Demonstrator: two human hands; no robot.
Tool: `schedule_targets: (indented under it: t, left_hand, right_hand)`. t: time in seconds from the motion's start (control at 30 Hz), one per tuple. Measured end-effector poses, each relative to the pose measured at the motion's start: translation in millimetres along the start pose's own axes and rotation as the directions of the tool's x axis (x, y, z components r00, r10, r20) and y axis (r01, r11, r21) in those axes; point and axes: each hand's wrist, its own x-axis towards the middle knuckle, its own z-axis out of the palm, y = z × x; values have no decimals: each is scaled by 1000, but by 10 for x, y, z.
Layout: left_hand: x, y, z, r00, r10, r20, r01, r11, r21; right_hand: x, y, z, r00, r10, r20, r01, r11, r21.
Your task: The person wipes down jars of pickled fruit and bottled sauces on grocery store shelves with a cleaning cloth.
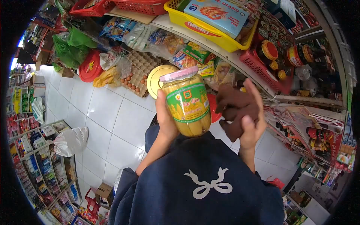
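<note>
A glass jar of pickled baby corn (189, 103), with a green label and a pink lid, is held up in front of my chest. My left hand (167, 118) is wrapped round its left side, thumb along the glass and the other fingers hidden behind it. To the right of the jar, my right hand (253, 125) holds a crumpled dark brown cloth (236, 110) against its palm, with the fingers partly raised. A small gap separates the cloth from the jar.
Ahead is a shelf with a yellow basket (210, 28) and a red basket of jars (262, 62). Below it lie egg trays (140, 71), snack packets (195, 54) and a round golden lid (159, 78). A white bag (71, 141) rests by the left shelving.
</note>
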Motion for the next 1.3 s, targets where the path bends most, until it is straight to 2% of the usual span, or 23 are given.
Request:
schedule_targets:
  t: [0.03,0.1,0.13,0.17,0.2,0.27,0.3,0.4,0.43,0.47,0.53,0.6,0.73,0.8,0.83,0.93,1.0,1.03,1.07,1.1,1.17,1.27,1.3]
  left_hand:
    - [9,-45,23,1000,24,1,-24,1000,17]
    - [7,-161,79,998,66,7,-67,997,48]
    - [-93,-115,183,988,-8,155,3,999,32]
    - [-103,-209,138,987,-10,158,-3,997,78]
    - [-106,-302,78,987,-9,157,-11,992,124]
    - [-194,-335,45,985,-45,166,-21,927,374]
    - [-224,-331,17,973,-136,186,55,921,385]
    - [-245,-253,78,962,-194,190,163,972,168]
    - [-264,-149,116,965,-226,129,196,957,215]
    - [-278,-43,167,970,-184,157,150,967,206]
    - [-289,76,142,985,-121,119,88,963,254]
    - [-265,126,99,994,-51,101,21,961,277]
    - [-179,109,23,992,44,116,-77,952,296]
    - [-180,98,54,992,21,127,-49,974,219]
    - [-187,89,78,991,8,135,-33,983,180]
    - [-236,71,145,993,-37,113,8,970,242]
    - [-222,43,55,985,-76,158,38,971,235]
    - [-206,62,-2,974,-99,205,50,972,230]
    - [-206,57,16,974,-85,208,48,983,177]
    - [-205,53,37,975,-72,211,46,991,124]
    - [-204,68,43,986,-66,151,54,995,82]
    - [-205,93,85,994,-85,62,82,996,45]
    - [-207,99,110,995,-96,32,95,995,36]
  right_hand:
    - [-17,21,93,989,-89,115,85,996,35]
    - [-63,-68,252,937,-171,306,222,965,-140]
    - [-69,-165,294,911,-147,385,290,893,-344]
    - [-2,-149,290,911,-195,363,335,865,-373]
    - [67,-141,251,918,-177,356,307,884,-352]
    - [159,-85,350,978,-200,54,206,968,-144]
    - [179,-58,325,993,-117,13,117,991,-66]
    - [142,-11,329,993,119,6,-115,947,299]
    - [59,7,305,994,96,59,-107,964,242]
    - [-50,9,294,991,103,83,-119,969,218]
    - [-281,68,273,984,124,124,-145,975,171]
    - [-435,271,177,967,-25,253,30,999,-15]
    - [-299,12,354,942,-173,288,177,984,9]
    - [-173,-43,342,876,-290,385,357,927,-115]
    - [-104,-113,355,845,-315,432,447,859,-249]
    - [76,-198,447,870,-327,369,445,843,-302]
    - [214,-78,443,908,-329,260,377,912,-162]
    - [229,-23,448,968,-132,212,141,990,-28]
    - [230,31,458,974,6,225,-32,993,116]
    - [231,86,469,962,143,233,-203,945,256]
    - [227,192,490,910,240,338,-391,772,501]
    - [132,326,488,892,280,356,-434,753,495]
    - [121,310,468,894,270,356,-418,788,452]
